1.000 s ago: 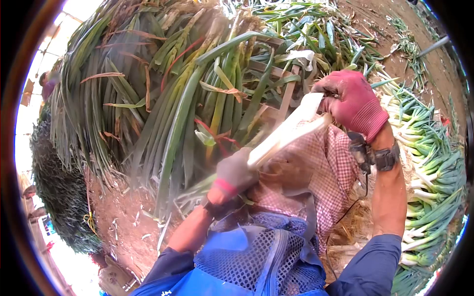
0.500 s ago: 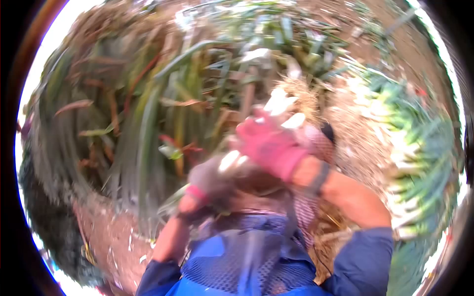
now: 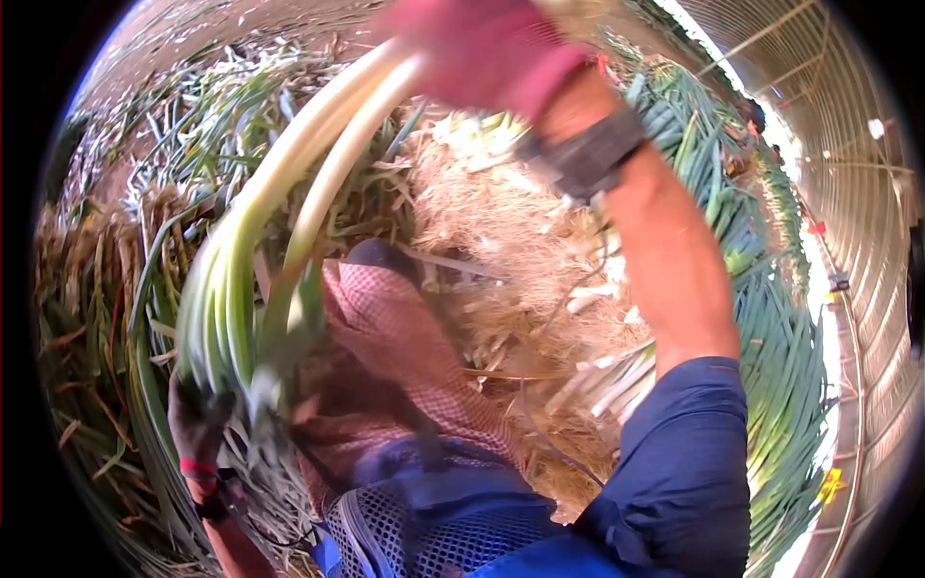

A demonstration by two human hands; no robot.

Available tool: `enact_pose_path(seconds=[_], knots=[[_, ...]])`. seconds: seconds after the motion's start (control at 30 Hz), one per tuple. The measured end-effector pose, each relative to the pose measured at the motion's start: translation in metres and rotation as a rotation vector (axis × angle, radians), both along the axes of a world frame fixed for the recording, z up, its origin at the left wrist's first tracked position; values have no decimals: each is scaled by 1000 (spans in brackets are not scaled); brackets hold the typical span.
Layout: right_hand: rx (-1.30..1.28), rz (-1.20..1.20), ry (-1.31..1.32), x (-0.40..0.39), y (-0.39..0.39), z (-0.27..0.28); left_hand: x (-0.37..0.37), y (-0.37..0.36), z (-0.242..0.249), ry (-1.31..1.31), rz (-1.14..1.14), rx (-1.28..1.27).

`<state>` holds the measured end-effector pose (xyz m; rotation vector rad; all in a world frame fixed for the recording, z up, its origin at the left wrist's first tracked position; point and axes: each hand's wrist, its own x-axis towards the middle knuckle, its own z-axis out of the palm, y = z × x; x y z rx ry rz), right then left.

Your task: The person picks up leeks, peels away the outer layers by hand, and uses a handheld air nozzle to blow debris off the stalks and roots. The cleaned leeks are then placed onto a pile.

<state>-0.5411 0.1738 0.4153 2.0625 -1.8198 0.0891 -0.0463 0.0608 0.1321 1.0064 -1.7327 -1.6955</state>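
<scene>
My right hand [image 3: 487,53], in a blurred pink glove, is raised at the top of the view and closed around the white ends of long leeks [image 3: 289,159]. Their pale stalks bend down to the left and turn into green leaves. At the lower left my left hand [image 3: 199,419], in a dark glove with a pink cuff, is closed on the leafy part. Its fingers are partly hidden by the leaves. Between the two hands, the leeks arch over my checked trouser leg [image 3: 395,318].
Untrimmed leeks with dry leaves [image 3: 87,328] are heaped on the left. Leaf scraps [image 3: 212,125] cover the upper left. Stringy root trimmings [image 3: 511,222] lie in the middle beside a thin cord. Rows of cleaned leeks [image 3: 780,366] line the right, by the ribbed tunnel wall [image 3: 858,193].
My right hand has risen away from my lap, and my left hand has dropped to the lower left, the leeks stretched between them. My view has turned toward the right.
</scene>
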Motion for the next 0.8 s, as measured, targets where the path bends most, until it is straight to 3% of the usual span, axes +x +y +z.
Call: enact_pose_path(seconds=[0.03, 0.07, 0.1, 0.13, 0.2, 0.23, 0.27, 0.3, 0.33, 0.37, 0.4, 0.43, 0.47, 0.5, 0.53, 0.6, 0.67, 0.7, 0.8], knots=[[125, -518, 78, -7, 32, 45, 9, -12, -7, -164, 25, -176], [-150, -458, 133, -48, 70, 50, 17, -23, -13, -327, 54, -354], [-197, -601, 44, -73, 105, 58, 39, -35, -39, -340, 117, -393], [-245, -741, -45, -95, 138, 65, 49, -35, -44, -332, 113, -394], [-339, -969, -352, -149, 215, 50, 63, -34, -49, -216, 213, -36], [-153, -1275, -403, -160, 241, 40, 72, -33, -53, -317, 194, -64], [-205, -924, -307, -219, 302, -13, 79, -31, -66, -308, 192, -65], [-200, -1150, -628, -226, 318, -42, 84, -29, -83, -303, 175, -80], [-158, -1184, -697, -222, 329, -73, 82, -29, -93, -298, 159, -96], [-380, -1245, -1057, -233, 341, -119, 73, -19, -88, -226, 137, -49], [-661, -1404, -1254, -237, 340, -166, 71, -18, -93, -224, 133, -50], [-621, -1490, -1595, -209, 335, -179, 70, -15, -100, -256, 122, -81], [-565, -1540, -1668, -256, 366, -243, 69, -11, -107, -286, 113, -112], [-861, -1303, -1694, -250, 364, -269, 70, -10, -112, -313, 109, -112], [-956, -1226, -1666, -264, 370, -291, 66, -10, -112, -311, 111, -117], [-949, -1240, -1867, -230, 349, -263, 60, -5, -105, -441, 79, -41], [-1013, -1182, -1858, -241, 341, -268, 56, -5, -113, -440, 98, 6], [-852, -1123, -1601, -246, 338, -268, 52, -4, -115, -353, 71, 48], [-977, -1231, -1672, -233, 319, -258, 40, 1, -118, -275, 63, 129]])
